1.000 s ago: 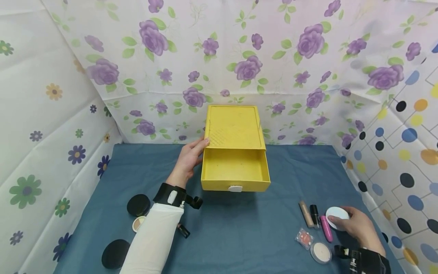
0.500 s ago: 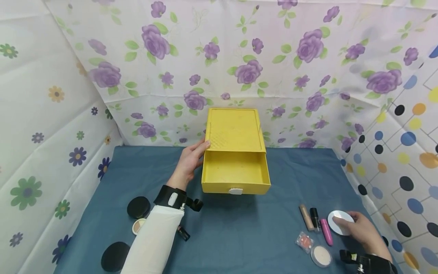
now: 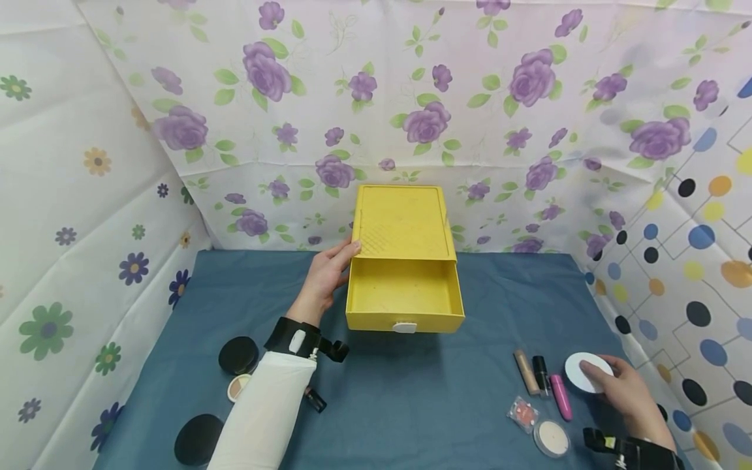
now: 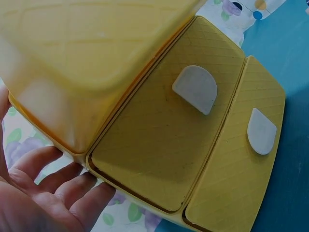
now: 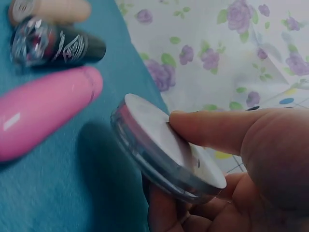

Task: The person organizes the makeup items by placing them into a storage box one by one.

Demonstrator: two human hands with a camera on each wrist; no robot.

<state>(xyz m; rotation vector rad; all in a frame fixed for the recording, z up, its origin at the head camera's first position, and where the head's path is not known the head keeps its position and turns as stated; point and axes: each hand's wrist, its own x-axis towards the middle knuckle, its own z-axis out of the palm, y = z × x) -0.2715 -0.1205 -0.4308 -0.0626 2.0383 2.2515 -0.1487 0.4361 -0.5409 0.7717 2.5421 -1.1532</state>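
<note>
A small yellow drawer cabinet [image 3: 402,222] stands near the back of the cloth, its top drawer [image 3: 405,316] pulled out. In the left wrist view, two lower drawers with white knobs [image 4: 197,89] are closed. My left hand [image 3: 320,277] rests on the cabinet's left side, thumb at the top edge and fingertips [image 4: 104,195] touching the side wall. At the right, my right hand [image 3: 637,401] holds a round white-lidded powder compact [image 3: 587,373]. The right wrist view shows the compact [image 5: 161,140] tilted above the cloth, thumb on the lid and fingers beneath.
Beside the right hand lie a beige tube [image 3: 526,372], a black-capped tube [image 3: 541,375], a pink tube [image 3: 561,397], a small clear case [image 3: 523,414] and a round powder jar [image 3: 551,438]. Black round compacts [image 3: 237,355] and a dark tube [image 3: 315,399] lie around the left forearm.
The right hand and the compact have moved slightly right, and the compact's tilt has changed. My left hand stays on the cabinet. The head view has shifted a little.
</note>
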